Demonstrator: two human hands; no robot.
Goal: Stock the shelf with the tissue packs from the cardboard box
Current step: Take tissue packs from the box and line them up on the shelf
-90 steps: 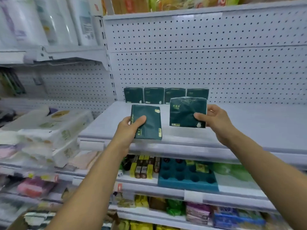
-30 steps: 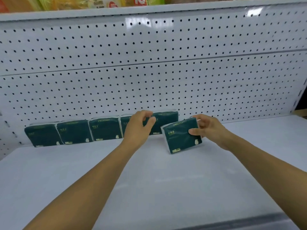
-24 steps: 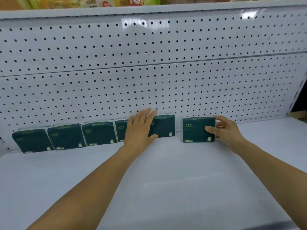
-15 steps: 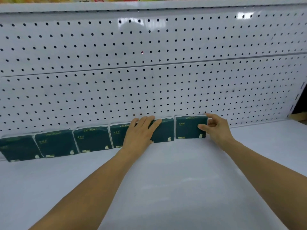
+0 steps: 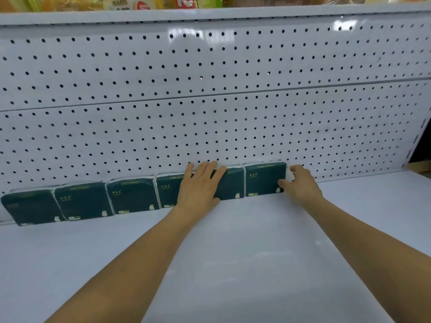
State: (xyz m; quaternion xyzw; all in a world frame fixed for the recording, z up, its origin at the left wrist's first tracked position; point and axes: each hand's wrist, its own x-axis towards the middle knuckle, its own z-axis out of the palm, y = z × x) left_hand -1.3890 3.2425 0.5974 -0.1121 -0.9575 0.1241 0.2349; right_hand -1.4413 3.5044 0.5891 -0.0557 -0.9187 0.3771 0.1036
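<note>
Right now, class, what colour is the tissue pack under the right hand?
Dark green tissue pack, clearest in the head view.

Only one view is given — a wide-angle camera worn on the head, aimed forward and slightly down at close range. The white perforated metal back panel (image 5: 210, 127) is faced almost squarely and bowed by the lens; the flat white shelf board (image 5: 233, 264) fills the lower half. Both bare forearms are seen entering from the bottom edge — no second view is supplied for overlap.
</note>
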